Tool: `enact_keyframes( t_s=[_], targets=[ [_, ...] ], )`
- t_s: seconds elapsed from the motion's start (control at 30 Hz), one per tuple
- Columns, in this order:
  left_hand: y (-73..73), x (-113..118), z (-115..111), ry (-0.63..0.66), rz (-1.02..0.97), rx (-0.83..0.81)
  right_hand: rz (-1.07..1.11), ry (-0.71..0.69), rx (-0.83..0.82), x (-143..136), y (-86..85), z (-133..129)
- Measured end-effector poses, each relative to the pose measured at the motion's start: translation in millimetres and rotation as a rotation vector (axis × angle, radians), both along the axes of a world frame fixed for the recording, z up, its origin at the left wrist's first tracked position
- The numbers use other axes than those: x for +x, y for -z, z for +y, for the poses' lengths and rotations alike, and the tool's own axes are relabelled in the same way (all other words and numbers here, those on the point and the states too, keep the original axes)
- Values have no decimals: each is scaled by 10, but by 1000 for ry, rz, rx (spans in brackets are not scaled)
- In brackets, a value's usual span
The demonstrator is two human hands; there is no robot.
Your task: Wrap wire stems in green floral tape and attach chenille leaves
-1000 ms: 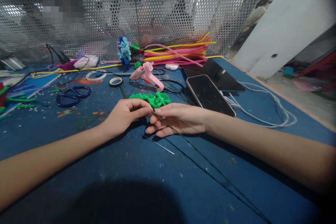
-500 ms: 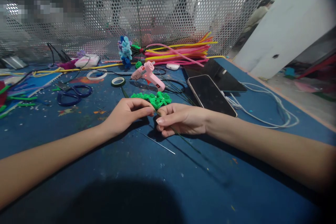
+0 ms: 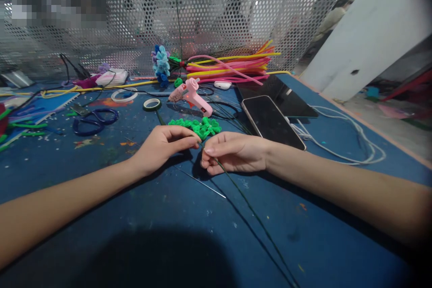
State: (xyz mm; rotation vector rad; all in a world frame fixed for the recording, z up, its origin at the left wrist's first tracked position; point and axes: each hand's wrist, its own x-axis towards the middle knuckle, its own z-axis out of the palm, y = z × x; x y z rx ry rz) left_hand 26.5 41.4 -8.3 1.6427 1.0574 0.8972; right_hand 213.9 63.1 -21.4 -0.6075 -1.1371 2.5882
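Both hands meet at the middle of the table. My right hand pinches a thin dark green stem wire, which runs from the fingertips down to the bottom edge. My left hand is closed in a pinch close beside it, fingertips almost touching the right ones. A strip of green floral tape comes off its roll and passes behind the left hand; its end at the fingers is hidden. Green fuzzy leaf-like pieces lie just beyond the fingers. A bare metal wire rests below the hands.
A pink glue gun stands behind the green pieces. A phone and tablet with white cables lie right. Blue-handled scissors lie left. Pink and yellow pipe cleaners and blue flowers line the mesh panel.
The stem wire has swung and now reaches farther toward the bottom edge. My right thumb and fingers have shifted slightly on it; my left hand has barely moved.
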Motion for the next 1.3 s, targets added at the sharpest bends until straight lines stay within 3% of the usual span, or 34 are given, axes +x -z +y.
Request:
enact_keyframes(
  t_s=[0.27,0.57,1.13,1.3],
  targets=[
    [-3,3,8,-6,62,30,-62,68,26,-33,-15,-42],
    [6,-21,16,-23,61,40,64,-40,-20,5,-6,17],
    [11,-11,14,-33,-9,49,-73,137,5,-40,-35,-66],
    [36,-26,28,-52,-56,45,-88,182,119,-66,-64,-121]
  ],
)
